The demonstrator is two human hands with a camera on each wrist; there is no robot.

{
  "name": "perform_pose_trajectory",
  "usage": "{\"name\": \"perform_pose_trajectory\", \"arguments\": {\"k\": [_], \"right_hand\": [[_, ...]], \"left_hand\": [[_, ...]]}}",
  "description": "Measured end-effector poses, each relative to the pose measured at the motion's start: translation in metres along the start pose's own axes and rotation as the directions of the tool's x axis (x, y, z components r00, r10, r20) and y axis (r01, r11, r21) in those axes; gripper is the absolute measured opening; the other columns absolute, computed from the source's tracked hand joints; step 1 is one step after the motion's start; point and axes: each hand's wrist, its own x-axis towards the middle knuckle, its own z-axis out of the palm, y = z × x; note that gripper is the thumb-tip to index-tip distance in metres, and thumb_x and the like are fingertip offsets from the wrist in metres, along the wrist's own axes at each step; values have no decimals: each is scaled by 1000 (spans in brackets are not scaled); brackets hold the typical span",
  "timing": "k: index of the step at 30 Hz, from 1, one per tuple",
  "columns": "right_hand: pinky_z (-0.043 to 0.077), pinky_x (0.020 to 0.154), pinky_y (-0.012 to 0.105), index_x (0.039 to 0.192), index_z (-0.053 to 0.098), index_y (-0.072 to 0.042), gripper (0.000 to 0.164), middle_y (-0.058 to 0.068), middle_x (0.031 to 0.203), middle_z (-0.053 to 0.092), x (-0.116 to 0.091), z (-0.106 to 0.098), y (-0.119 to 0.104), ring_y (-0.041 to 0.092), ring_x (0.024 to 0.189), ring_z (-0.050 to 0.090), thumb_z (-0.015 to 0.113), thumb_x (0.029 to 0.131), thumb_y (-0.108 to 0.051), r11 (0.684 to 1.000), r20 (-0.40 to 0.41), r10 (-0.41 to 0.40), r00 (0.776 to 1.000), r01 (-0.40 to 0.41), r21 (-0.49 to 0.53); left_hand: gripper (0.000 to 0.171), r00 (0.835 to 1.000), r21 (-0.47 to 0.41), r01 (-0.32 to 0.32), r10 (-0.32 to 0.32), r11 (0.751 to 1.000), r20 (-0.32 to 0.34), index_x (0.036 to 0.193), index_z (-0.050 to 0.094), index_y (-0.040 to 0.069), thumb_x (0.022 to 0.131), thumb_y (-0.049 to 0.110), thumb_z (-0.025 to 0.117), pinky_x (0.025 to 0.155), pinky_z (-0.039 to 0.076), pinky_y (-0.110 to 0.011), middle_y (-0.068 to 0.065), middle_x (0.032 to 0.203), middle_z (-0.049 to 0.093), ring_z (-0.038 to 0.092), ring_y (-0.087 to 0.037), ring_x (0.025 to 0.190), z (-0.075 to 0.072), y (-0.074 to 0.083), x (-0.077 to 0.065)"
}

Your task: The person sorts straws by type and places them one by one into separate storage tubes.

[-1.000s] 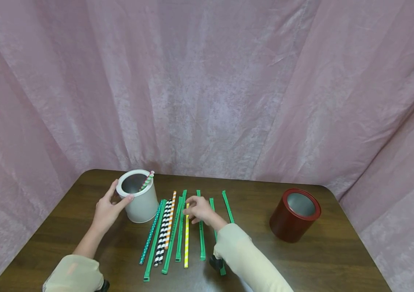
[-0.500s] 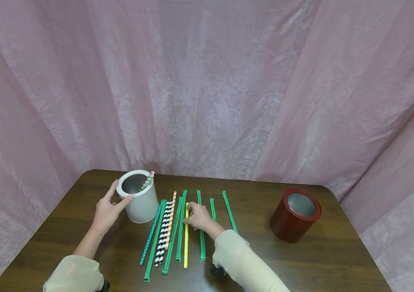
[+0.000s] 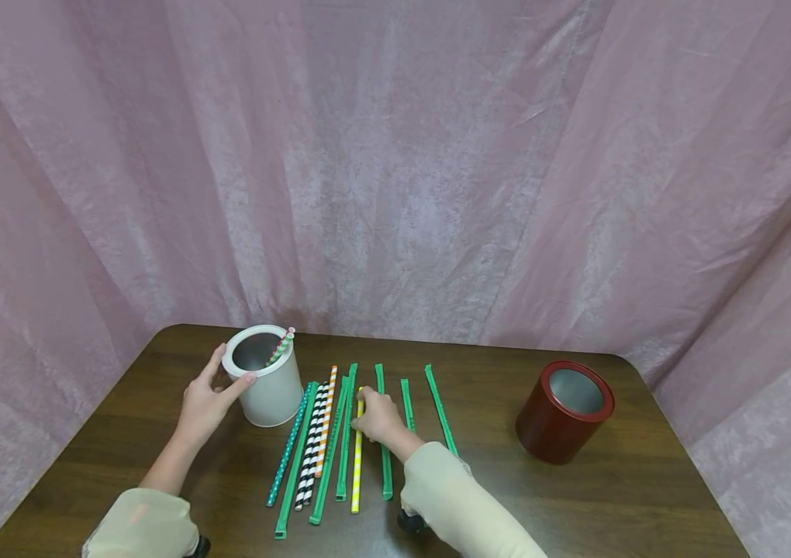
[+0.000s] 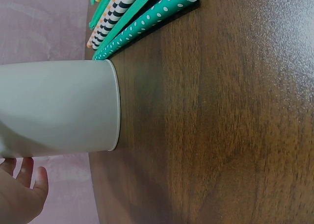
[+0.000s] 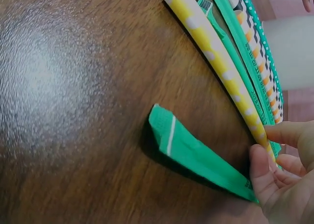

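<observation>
My left hand (image 3: 202, 403) holds the white can (image 3: 271, 397) near its rim, thumb on the near side and fingers on the far left. Red-and-green striped straws (image 3: 281, 348) lean inside that can. Right of it, my right hand (image 3: 378, 418) pinches the upper end of a yellow straw with white dots (image 3: 356, 484) between thumb and index finger. The right wrist view shows this yellow straw (image 5: 226, 76) lying along the table, with a green-wrapped straw (image 5: 196, 158) beside the thumb. The straw's far tip is partly covered by the fingers.
Between the hands lie a teal dotted straw (image 3: 289, 449), black-and-white striped straws (image 3: 310, 449), an orange striped straw (image 3: 326, 418) and several green-wrapped ones. Another green-wrapped straw (image 3: 440, 407) lies right of the right hand. A dark red can (image 3: 552, 426) stands at the table's right.
The right hand has come down onto the yellow straw and taken its upper end, which has shifted slightly right. The left hand and white can have stayed put.
</observation>
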Motion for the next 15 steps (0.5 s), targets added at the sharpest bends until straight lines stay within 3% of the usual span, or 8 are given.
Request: {"name": "perform_pose_trajectory", "arguments": {"k": [15], "right_hand": [[40,34,20,109,49,-2,40,6,58,52,-3,2,-8,11,31,46,67,74,-5,996,-78,88,993,-87,10]], "left_hand": [[82,1000,-14,5,-5,1000,7,143,15,14,80,38,62,96,31,-57,-21,139,32,32,-36,127,0,0,0]]}}
